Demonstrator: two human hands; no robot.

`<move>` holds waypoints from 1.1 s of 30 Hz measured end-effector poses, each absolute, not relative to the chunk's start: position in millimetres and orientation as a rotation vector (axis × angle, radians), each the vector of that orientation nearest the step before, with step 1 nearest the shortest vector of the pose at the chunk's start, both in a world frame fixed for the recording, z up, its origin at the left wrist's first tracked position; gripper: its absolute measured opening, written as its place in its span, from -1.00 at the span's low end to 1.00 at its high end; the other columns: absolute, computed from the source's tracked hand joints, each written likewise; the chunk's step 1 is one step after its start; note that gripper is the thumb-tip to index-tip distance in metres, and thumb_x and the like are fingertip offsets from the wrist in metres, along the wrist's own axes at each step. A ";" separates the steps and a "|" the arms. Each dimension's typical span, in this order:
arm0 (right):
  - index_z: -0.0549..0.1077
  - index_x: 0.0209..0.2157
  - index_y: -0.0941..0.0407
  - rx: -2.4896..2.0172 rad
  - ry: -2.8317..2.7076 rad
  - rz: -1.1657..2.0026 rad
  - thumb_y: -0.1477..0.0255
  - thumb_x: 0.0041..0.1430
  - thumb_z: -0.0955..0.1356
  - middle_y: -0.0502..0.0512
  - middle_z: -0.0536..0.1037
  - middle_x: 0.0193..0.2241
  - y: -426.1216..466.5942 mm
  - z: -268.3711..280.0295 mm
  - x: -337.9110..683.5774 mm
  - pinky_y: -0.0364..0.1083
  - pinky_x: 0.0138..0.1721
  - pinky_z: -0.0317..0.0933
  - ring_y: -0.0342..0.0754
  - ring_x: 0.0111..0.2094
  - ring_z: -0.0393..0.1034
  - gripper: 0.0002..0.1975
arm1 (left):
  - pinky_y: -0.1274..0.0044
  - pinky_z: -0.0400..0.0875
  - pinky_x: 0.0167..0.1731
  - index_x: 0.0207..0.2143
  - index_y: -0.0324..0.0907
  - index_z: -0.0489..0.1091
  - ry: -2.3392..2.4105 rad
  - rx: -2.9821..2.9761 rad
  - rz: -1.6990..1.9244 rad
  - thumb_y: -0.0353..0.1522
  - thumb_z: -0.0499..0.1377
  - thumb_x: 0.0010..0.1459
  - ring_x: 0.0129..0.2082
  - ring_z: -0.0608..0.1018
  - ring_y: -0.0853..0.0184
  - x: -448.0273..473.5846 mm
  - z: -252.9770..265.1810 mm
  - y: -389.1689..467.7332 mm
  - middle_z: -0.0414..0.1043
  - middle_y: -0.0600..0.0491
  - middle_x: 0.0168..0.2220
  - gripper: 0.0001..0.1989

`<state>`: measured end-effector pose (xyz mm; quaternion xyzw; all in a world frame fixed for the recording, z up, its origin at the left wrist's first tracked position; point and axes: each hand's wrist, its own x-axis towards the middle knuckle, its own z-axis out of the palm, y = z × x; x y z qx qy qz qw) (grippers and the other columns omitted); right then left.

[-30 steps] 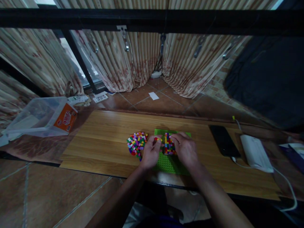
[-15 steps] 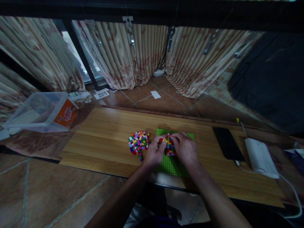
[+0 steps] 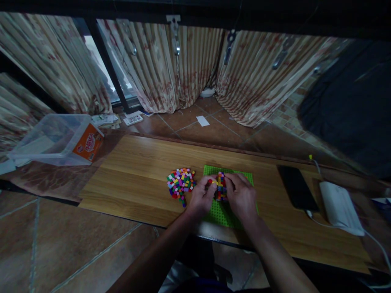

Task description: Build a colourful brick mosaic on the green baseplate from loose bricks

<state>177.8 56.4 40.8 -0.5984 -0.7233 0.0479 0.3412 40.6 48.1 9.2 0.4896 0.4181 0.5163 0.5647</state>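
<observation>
A green studded baseplate (image 3: pixel 221 217) lies on the wooden board, and on it stands a small block of multicoloured toy bricks (image 3: pixel 221 187). My left hand (image 3: pixel 202 195) is on the block's left side, closed on small red and yellow toy bricks (image 3: pixel 213 182) between thumb and fingers. From the right, my right hand (image 3: pixel 242 193) reaches to the block's upper right edge with its fingers pinched together. What sits in that pinch is hidden. A loose pile of small coloured bricks (image 3: pixel 181 183) lies left of the baseplate.
A black phone (image 3: pixel 297 187) and a white power bank (image 3: pixel 340 207) with a cable lie to the right. Beyond the board's left end stands a clear plastic bin (image 3: pixel 55 138) with an orange label. Curtains (image 3: pixel 159 69) hang behind, above a tiled floor with papers.
The camera view has shifted slightly, so everything sits a little further right. Both hands stay at the brick block; the right fingertips have moved slightly along its right edge.
</observation>
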 end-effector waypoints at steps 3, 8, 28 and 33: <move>0.51 -0.18 0.15 -1.534 -1.900 0.124 0.40 0.30 0.17 0.17 0.54 -0.27 54.8 40.3 178.4 -0.03 -0.11 0.26 -0.01 -0.22 0.40 -0.68 | 0.57 0.41 -0.30 -0.25 -0.17 0.34 0.989 1.125 1.215 -0.27 0.11 0.19 -0.24 0.51 0.38 41.0 8.7 48.1 0.41 -0.04 0.00 -0.84; 0.52 -0.15 0.17 -1.528 -1.953 0.102 0.44 0.28 0.17 0.20 0.53 -0.25 54.0 38.6 177.7 -0.03 -0.09 0.26 0.00 -0.20 0.38 -0.68 | 0.60 0.39 -0.33 -0.25 -0.17 0.34 1.001 1.113 1.210 -0.24 0.11 0.19 -0.28 0.49 0.40 41.3 7.3 48.3 0.42 -0.03 -0.04 -0.82; 0.49 -0.15 0.12 -1.499 -1.833 0.230 0.37 0.26 0.22 0.17 0.56 -0.22 37.8 48.0 161.0 0.02 -0.08 0.27 0.02 -0.17 0.42 -0.73 | 0.61 0.32 -0.46 -0.29 -0.19 0.37 1.027 1.113 1.311 -0.17 0.13 0.16 -0.49 0.38 0.44 35.4 12.1 51.1 0.32 0.13 -0.49 -0.75; 0.51 -0.21 0.11 -1.543 -1.758 0.367 0.30 0.22 0.27 0.16 0.56 -0.27 35.4 50.4 149.0 -0.02 -0.17 0.28 0.01 -0.24 0.44 -0.75 | 0.59 0.35 -0.38 -0.26 -0.19 0.42 0.961 1.115 1.318 -0.16 0.12 0.17 -0.42 0.41 0.41 32.7 9.6 52.1 0.38 0.09 -0.41 -0.72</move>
